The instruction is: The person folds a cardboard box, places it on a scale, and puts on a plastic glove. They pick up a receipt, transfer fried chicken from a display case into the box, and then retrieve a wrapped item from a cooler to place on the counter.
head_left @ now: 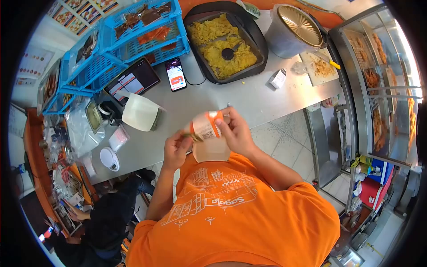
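Observation:
Just above the counter's front edge, my two hands hold a folding paper food box (205, 126) with orange and white print and a QR code. A plain cream-coloured part of the box (211, 150) hangs below the printed side, in front of my orange shirt. My left hand (176, 151) is closed on the box's left end. On the right end, my right hand (238, 133) grips with the thumb in front and the fingers partly hidden. The box is slightly blurred. A white box (140, 111), open at the top, stands on the counter left of my hands.
Behind my hands lie a phone (175, 74), a tablet (133, 82) and a dark tray of yellow food (227, 38). Further right are a metal pot (289, 38), a small white carton (278, 78), a cutting board (322, 69) and a glass display case (378, 89). A person in dark clothes (109, 222) is at left.

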A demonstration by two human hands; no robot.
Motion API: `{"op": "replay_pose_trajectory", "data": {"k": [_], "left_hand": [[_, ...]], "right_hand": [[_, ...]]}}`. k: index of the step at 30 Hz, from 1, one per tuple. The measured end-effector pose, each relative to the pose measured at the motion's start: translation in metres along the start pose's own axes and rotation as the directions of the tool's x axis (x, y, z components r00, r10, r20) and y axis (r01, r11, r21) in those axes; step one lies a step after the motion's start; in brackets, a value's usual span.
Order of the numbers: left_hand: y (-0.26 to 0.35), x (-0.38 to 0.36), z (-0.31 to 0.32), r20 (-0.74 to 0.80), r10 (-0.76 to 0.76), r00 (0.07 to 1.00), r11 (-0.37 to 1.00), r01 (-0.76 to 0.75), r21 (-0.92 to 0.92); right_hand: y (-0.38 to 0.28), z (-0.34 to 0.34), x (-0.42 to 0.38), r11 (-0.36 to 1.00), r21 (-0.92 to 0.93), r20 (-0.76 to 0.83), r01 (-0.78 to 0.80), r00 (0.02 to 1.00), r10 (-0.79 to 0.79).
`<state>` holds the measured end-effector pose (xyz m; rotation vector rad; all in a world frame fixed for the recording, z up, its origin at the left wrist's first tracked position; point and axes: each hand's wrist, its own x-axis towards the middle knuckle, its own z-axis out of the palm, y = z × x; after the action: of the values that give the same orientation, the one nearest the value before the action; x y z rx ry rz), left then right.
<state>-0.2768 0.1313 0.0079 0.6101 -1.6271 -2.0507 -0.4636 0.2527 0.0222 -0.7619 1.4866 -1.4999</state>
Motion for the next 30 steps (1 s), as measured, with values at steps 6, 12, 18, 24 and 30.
{"op": "replay_pose_trajectory", "data": {"k": [6,12,18,24,30], "left_hand": [[-0.051,0.057,-0.018,-0.261,-0.285,0.922,0.958,0.263,-0.115],[-0.14,0.099,-0.083,-0.54,0.167,0.825,0.662,0.312,0.682],[-0.075,0.135,0.12,-0.453,0.235,0.86,0.818,0.077,0.57],[-0.046,0.208,0.289,-0.379,0.327,0.866,0.892,-0.15,0.427],[-0.056,0.2,0.271,-0.35,0.471,0.81,0.777,-0.192,0.599]], "right_hand": [[0.017,-0.096,0.045,0.951,0.251,-0.258,-0.182,0.934,0.247],[0.105,-0.428,0.12,0.92,0.21,-0.969,-0.332,0.052,0.24],[0.112,-0.479,0.147,0.952,-0.213,-0.927,-0.221,0.354,-0.126],[0.004,-0.301,0.049,0.703,-0.619,-0.236,0.352,0.77,-0.593],[0.006,-0.277,0.029,0.928,-0.33,-0.571,0.172,0.747,-0.341]]}}
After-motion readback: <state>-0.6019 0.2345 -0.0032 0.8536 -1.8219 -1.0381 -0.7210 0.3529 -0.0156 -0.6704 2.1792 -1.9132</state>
